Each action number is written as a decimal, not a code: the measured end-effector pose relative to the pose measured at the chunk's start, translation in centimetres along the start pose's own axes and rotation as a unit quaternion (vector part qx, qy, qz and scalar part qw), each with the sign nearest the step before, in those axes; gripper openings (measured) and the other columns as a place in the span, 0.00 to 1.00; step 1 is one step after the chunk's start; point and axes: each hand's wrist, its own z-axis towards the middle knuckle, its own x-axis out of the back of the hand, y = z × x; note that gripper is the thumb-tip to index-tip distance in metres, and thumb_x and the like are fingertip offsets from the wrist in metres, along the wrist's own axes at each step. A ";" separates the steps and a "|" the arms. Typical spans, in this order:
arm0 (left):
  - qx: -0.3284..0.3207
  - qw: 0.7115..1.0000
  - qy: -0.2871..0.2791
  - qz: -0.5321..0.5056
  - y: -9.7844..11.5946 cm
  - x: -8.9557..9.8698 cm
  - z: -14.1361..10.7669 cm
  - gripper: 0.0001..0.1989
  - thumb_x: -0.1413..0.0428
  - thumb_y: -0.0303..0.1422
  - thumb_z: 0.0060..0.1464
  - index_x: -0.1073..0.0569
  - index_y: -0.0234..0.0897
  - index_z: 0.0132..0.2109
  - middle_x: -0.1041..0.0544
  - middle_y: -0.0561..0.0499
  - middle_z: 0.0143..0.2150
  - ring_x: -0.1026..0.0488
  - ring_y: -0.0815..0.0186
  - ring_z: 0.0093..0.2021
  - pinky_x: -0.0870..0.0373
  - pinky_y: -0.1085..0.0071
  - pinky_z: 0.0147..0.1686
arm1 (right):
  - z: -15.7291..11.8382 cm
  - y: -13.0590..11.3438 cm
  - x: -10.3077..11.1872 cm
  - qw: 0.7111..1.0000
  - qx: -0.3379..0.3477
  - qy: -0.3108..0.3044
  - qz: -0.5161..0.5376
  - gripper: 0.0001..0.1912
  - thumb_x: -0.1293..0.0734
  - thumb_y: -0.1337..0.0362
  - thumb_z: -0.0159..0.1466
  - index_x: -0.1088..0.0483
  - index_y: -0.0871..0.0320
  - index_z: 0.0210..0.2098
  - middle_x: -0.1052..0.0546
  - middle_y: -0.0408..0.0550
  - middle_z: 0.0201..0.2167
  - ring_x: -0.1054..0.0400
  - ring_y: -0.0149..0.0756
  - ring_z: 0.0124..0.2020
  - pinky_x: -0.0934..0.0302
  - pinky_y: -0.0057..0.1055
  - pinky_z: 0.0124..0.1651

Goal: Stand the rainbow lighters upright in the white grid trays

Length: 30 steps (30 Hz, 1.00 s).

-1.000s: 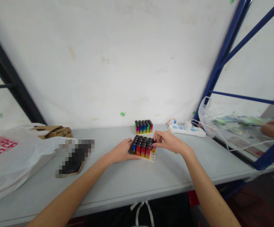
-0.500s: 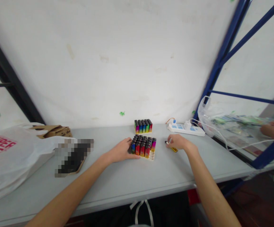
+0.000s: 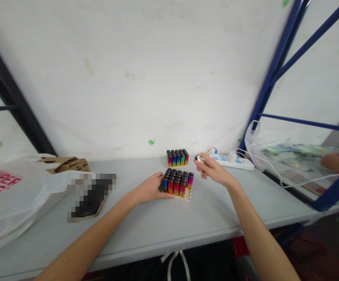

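Several colourful lighters with black tops [image 3: 176, 189] stand upright in a pale tray [image 3: 188, 194], whose right column shows bare slots at the front. My left hand [image 3: 152, 187] grips this loaded tray from its left side, thumb along the front edge. Up and to the right of the tray, my right hand [image 3: 210, 168] pinches a lighter [image 3: 199, 159], its metal end showing and the rest hidden by the fingers. Behind, near the wall, a second block of upright lighters [image 3: 177, 159] stands in its own tray.
A white power strip [image 3: 239, 162] with cables lies at the back right. On the left are a plastic bag [image 3: 8, 195], cardboard [image 3: 72, 164] and a blurred dark object [image 3: 91, 197]. Another person's hand [image 3: 334, 162] shows beyond the blue frame [image 3: 270, 78].
My right hand has lifted the lighter off the table, moving up and slightly left. My left hand keeps its place at the tray.
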 end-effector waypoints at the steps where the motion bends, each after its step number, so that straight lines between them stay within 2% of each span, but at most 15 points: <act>1: 0.000 1.000 0.000 0.002 -0.1 -0.1 0.0 0.31 0.34 0.56 0.49 0.23 0.40 0.53 0.24 0.43 0.53 0.28 0.49 0.51 0.31 0.55 0.57 | 0.0 -0.5 -0.5 1.000 -0.003 0.005 0.019 0.18 0.38 0.44 0.70 0.41 0.53 0.39 0.37 0.34 0.24 0.44 0.26 0.19 0.45 0.25 0.23; 4: 0.002 1.000 -0.004 0.011 -0.2 -0.2 0.1 0.32 0.35 0.57 0.49 0.23 0.38 0.52 0.24 0.42 0.52 0.28 0.49 0.51 0.31 0.55 0.56 | 0.3 -1.4 -1.9 0.998 0.005 0.064 -0.003 0.21 0.39 0.42 0.70 0.40 0.53 0.34 0.42 0.34 0.21 0.50 0.25 0.18 0.53 0.24 0.20; 9: 0.005 1.000 -0.010 0.018 -0.1 -0.1 0.1 0.30 0.36 0.57 0.49 0.22 0.39 0.50 0.24 0.43 0.52 0.29 0.49 0.52 0.31 0.55 0.57 | 0.9 -0.9 -3.4 0.983 0.036 0.168 -0.058 0.28 0.40 0.43 0.69 0.45 0.54 0.21 0.44 0.37 0.17 0.50 0.27 0.19 0.56 0.28 0.23; 12: 0.007 1.000 -0.015 0.019 0.0 -0.1 0.1 0.30 0.35 0.56 0.50 0.22 0.38 0.51 0.24 0.42 0.53 0.29 0.48 0.53 0.31 0.55 0.57 | 1.2 -0.4 -4.1 0.972 0.024 0.217 -0.090 0.27 0.39 0.47 0.66 0.47 0.54 0.17 0.46 0.38 0.15 0.51 0.28 0.20 0.58 0.29 0.24; 14: 0.008 1.000 -0.016 0.022 0.1 0.0 0.1 0.31 0.35 0.56 0.50 0.23 0.37 0.51 0.24 0.41 0.53 0.28 0.48 0.53 0.31 0.55 0.57 | 1.3 -0.2 -4.4 0.967 0.026 0.228 -0.109 0.24 0.39 0.50 0.64 0.48 0.54 0.17 0.46 0.38 0.16 0.52 0.27 0.20 0.58 0.30 0.26; 18: 0.010 0.999 -0.018 0.026 0.4 0.1 0.1 0.30 0.35 0.56 0.50 0.23 0.36 0.50 0.24 0.41 0.51 0.28 0.48 0.53 0.31 0.55 0.57 | 1.4 -0.2 -4.7 0.967 0.033 0.218 -0.123 0.22 0.40 0.52 0.63 0.50 0.53 0.18 0.48 0.37 0.17 0.53 0.27 0.21 0.59 0.30 0.26; 23: 0.012 1.000 -0.010 0.023 0.4 0.0 0.1 0.30 0.35 0.57 0.49 0.23 0.37 0.49 0.24 0.42 0.50 0.28 0.48 0.52 0.31 0.55 0.57 | 1.0 -1.1 -4.5 0.972 0.040 0.185 -0.138 0.24 0.39 0.50 0.67 0.49 0.54 0.20 0.46 0.37 0.18 0.52 0.28 0.22 0.56 0.29 0.27; 25: 0.011 1.000 -0.010 0.021 0.3 0.0 0.0 0.30 0.35 0.57 0.49 0.22 0.37 0.50 0.24 0.42 0.51 0.28 0.48 0.52 0.31 0.56 0.57 | 0.7 -1.9 -4.1 0.978 0.049 0.152 -0.135 0.23 0.40 0.47 0.69 0.42 0.55 0.25 0.42 0.37 0.19 0.48 0.29 0.23 0.54 0.29 0.28; 27: 0.009 1.000 -0.008 0.015 0.2 0.0 0.0 0.31 0.35 0.57 0.49 0.23 0.38 0.51 0.24 0.43 0.51 0.28 0.49 0.52 0.31 0.56 0.57 | 0.2 -2.8 -3.7 0.984 0.055 0.119 -0.122 0.20 0.41 0.46 0.72 0.36 0.55 0.33 0.37 0.38 0.21 0.44 0.31 0.23 0.50 0.28 0.28; 30: 0.004 1.000 0.000 -0.005 0.1 0.0 0.0 0.33 0.35 0.56 0.49 0.23 0.40 0.54 0.24 0.44 0.53 0.28 0.49 0.52 0.31 0.56 0.57 | -0.4 -3.8 -2.9 0.991 0.061 0.060 -0.106 0.18 0.43 0.47 0.74 0.34 0.54 0.42 0.29 0.40 0.25 0.37 0.32 0.25 0.42 0.28 0.31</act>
